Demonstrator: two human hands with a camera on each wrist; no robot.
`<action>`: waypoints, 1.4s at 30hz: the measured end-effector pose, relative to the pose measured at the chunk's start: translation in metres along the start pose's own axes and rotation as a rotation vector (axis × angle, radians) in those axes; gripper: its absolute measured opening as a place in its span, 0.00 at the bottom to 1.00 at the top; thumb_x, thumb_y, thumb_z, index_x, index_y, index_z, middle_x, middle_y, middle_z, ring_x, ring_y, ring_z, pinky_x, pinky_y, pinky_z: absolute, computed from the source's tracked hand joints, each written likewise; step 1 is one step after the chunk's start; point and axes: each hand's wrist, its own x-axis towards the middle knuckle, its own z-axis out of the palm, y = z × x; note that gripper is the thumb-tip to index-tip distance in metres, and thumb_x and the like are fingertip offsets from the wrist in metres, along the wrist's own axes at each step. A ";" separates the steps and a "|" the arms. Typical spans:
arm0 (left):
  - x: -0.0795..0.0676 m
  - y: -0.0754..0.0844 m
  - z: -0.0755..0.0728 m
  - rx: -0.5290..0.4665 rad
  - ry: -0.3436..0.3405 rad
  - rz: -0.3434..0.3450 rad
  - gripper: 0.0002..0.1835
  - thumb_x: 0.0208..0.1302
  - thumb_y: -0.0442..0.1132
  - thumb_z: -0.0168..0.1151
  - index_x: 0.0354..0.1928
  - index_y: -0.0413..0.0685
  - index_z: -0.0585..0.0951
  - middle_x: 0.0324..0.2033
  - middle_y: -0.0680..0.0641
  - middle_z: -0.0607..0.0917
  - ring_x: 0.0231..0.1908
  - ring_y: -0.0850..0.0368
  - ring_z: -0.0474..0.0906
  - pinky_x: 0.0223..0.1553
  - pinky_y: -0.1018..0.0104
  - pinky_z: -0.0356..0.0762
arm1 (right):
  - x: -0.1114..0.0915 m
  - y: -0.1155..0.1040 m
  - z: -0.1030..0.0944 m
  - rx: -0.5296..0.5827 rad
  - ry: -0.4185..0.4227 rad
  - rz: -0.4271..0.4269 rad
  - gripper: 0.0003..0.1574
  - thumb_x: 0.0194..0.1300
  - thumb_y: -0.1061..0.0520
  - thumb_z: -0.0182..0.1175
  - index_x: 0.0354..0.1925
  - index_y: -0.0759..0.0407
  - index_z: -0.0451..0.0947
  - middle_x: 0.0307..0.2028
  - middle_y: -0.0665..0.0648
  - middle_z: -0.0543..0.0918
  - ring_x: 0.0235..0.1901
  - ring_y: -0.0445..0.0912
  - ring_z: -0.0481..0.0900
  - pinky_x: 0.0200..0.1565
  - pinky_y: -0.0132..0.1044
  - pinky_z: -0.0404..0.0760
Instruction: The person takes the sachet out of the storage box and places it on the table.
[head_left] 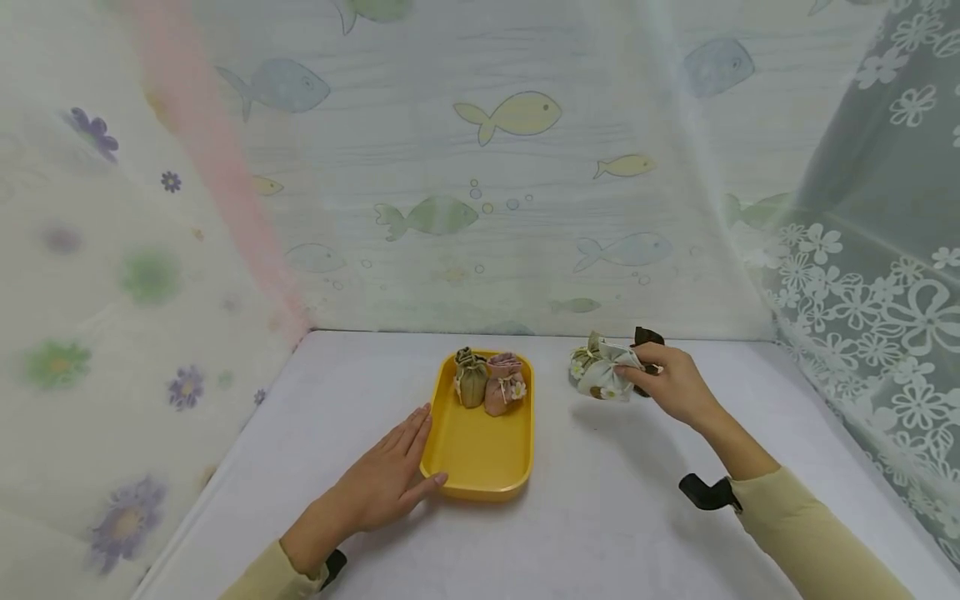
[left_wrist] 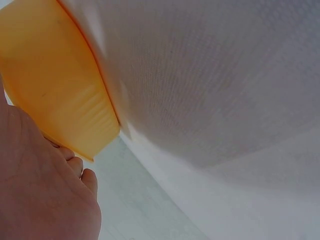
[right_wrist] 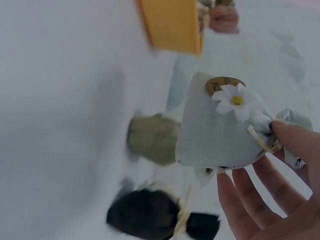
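Your left hand [head_left: 382, 483] lay at 8 o'clock of the yellow tray [head_left: 480, 458], fingers straight and close together, thumb apart, touching the tray's edge. Tray sat on the table [head_left: 577, 525]. Inside it: green pouch [head_left: 472, 387] between 11 and 12 o'clock, pink pouch [head_left: 501, 392] with a white flower at 1, side by side. Outside, toward the tray's 2 o'clock, an olive pouch [right_wrist: 152, 140] lay on the table, partly behind the pale pouch [right_wrist: 215, 130] in the head view. Your right hand [head_left: 673, 385] pinched that pale pouch by its tied neck, up off the table, white flower and brown tag showing. Dark pouch [right_wrist: 145, 212] lay at that hand's 11 o'clock, partly covered in the head view.
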 end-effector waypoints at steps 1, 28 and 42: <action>0.000 0.000 0.000 -0.001 -0.001 -0.001 0.50 0.76 0.71 0.36 0.81 0.39 0.43 0.82 0.44 0.39 0.81 0.51 0.38 0.79 0.50 0.47 | -0.002 0.005 -0.001 -0.021 0.007 0.009 0.10 0.70 0.55 0.68 0.31 0.55 0.81 0.36 0.54 0.81 0.35 0.47 0.74 0.34 0.37 0.74; 0.001 -0.002 0.002 0.012 0.003 0.011 0.51 0.75 0.73 0.33 0.81 0.38 0.43 0.82 0.43 0.39 0.81 0.51 0.38 0.79 0.50 0.47 | -0.020 0.066 -0.002 -0.103 0.024 0.177 0.22 0.72 0.52 0.64 0.53 0.70 0.84 0.51 0.71 0.85 0.53 0.67 0.80 0.47 0.54 0.80; 0.001 0.000 0.001 -0.005 -0.003 -0.009 0.49 0.76 0.70 0.37 0.82 0.39 0.43 0.82 0.44 0.39 0.81 0.52 0.38 0.79 0.51 0.46 | -0.030 0.055 -0.012 -0.110 -0.029 0.203 0.32 0.72 0.47 0.64 0.62 0.68 0.76 0.57 0.71 0.82 0.56 0.68 0.79 0.51 0.63 0.80</action>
